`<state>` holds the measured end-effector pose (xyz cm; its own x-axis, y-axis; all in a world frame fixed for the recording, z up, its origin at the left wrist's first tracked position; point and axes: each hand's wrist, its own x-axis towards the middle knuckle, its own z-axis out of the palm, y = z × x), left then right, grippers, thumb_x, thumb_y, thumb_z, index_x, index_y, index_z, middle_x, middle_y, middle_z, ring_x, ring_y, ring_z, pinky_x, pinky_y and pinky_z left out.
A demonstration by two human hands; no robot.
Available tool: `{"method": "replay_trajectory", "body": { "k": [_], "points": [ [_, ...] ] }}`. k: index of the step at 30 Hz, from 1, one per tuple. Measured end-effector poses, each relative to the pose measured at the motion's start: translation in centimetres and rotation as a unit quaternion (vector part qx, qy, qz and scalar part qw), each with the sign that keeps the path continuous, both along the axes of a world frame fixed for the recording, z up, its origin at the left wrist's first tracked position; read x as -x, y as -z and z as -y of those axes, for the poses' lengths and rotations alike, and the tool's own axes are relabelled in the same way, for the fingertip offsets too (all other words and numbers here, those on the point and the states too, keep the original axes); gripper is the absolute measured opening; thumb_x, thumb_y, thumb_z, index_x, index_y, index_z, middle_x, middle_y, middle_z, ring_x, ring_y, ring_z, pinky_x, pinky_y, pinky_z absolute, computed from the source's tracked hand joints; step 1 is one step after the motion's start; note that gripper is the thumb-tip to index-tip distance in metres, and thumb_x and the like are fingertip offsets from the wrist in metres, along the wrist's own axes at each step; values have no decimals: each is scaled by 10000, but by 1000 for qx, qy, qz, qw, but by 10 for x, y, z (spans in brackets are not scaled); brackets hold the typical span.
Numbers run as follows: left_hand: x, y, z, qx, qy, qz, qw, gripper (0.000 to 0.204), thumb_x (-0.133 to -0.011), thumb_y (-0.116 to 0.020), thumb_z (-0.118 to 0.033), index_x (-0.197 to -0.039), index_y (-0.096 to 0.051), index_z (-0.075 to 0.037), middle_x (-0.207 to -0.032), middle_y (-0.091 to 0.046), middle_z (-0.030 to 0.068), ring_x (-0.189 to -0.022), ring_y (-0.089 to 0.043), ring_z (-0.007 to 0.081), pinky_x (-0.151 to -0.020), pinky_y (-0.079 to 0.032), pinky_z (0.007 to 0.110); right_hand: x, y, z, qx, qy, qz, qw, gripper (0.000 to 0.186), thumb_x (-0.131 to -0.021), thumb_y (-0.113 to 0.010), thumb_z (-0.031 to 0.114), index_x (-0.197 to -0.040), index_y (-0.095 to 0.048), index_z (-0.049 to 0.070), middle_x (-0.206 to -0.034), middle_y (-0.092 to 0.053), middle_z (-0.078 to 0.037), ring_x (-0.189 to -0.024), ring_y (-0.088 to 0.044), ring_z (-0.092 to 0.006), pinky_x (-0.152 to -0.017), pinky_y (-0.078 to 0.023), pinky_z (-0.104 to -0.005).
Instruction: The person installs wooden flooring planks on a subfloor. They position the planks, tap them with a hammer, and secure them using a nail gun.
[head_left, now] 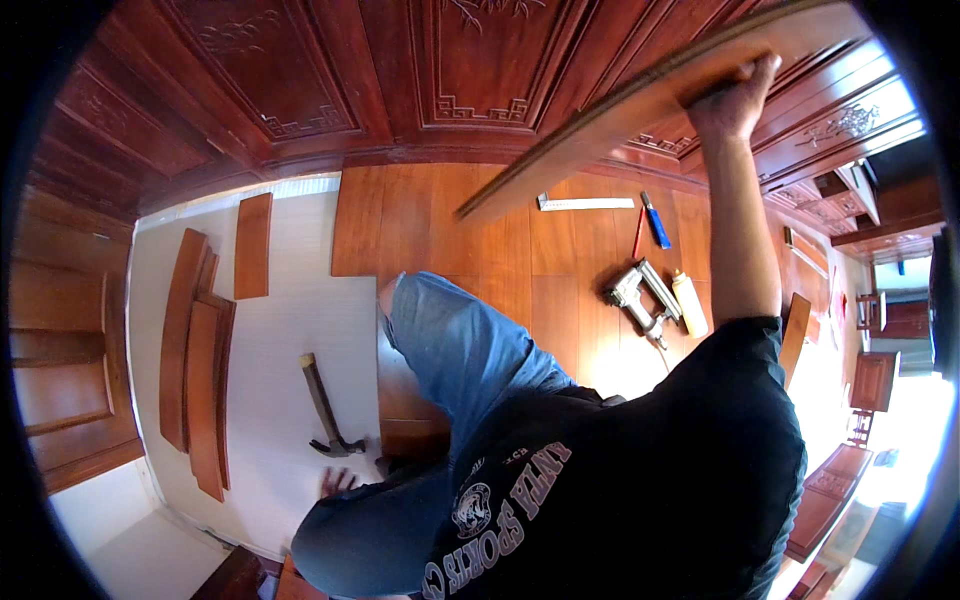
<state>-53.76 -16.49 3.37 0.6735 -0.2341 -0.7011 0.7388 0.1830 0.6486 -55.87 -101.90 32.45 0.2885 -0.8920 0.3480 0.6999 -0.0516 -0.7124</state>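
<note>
One hammer (323, 398), one nail gun (630, 290), one bottle (690, 304), one ruler (590, 204), one blue tool (658, 230), one pencil (639, 233), one held plank (640, 110)

Fisheye view, black-cornered, with carved panels (485, 60) and other straight edges bowed toward the rim. Light strongest at right, bleached to near-featureless white; glare on the wooden floor (560, 325) around the nail gun (630, 290), panels dim at upper left. Central area reasonably sharp; raised plank (600, 122) slightly blurred at its lower end.
</note>
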Motion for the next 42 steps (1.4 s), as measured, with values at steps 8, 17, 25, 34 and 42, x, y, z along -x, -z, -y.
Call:
{"method": "replay_trajectory", "body": {
  "k": [8,17,25,34,42],
  "points": [
    [-6,-36,52,-75,10,4,997,647,-996,-672,-343,-1521,-438,-46,-1440,-558,156,-1317,-551,271,-1142,-402,409,29,125,139,61,252,-58,964,496,-956,-755,385,-1141,-639,-60,-1106,-698,-125,-971,-652,-240,-905,-539,-385],
    [-2,-56,76,-98,11,-10,995,633,-999,-671,-351,-1510,-453,-47,-1425,-569,150,-1309,-557,272,-1132,-414,408,15,212,165,150,247,-123,949,535,-966,-734,438,-1209,-662,-34,-1161,-696,-85,-1044,-621,-193,-944,-504,-345],
    [15,-57,90,-79,-5,-21,997,620,-1001,-671,-357,-1499,-467,-48,-1412,-578,145,-1302,-562,273,-1123,-424,407,15,227,185,166,257,-188,933,480,-963,-747,391,-1152,-674,-45,-1097,-715,-94,-966,-632,-191,-894,-520,-350],
    [47,-55,75,14,-65,3,998,607,-1004,-670,-364,-1488,-482,-50,-1398,-588,139,-1294,-569,273,-1113,-436,405,11,217,201,248,226,-521,785,505,-1026,-598,441,-1203,-691,-23,-1120,-742,-161,-1009,-671,-229,-915,-525,-387],
    [50,-62,67,239,-38,69,968,595,-1006,-669,-371,-1477,-496,-51,-1385,-598,134,-1287,-574,274,-1104,-446,404,64,273,107,113,309,-416,848,620,-1014,-604,516,-1149,-689,-84,-1134,-702,-239,-939,-646,-318,-877,-548,-485]
  ]
}}
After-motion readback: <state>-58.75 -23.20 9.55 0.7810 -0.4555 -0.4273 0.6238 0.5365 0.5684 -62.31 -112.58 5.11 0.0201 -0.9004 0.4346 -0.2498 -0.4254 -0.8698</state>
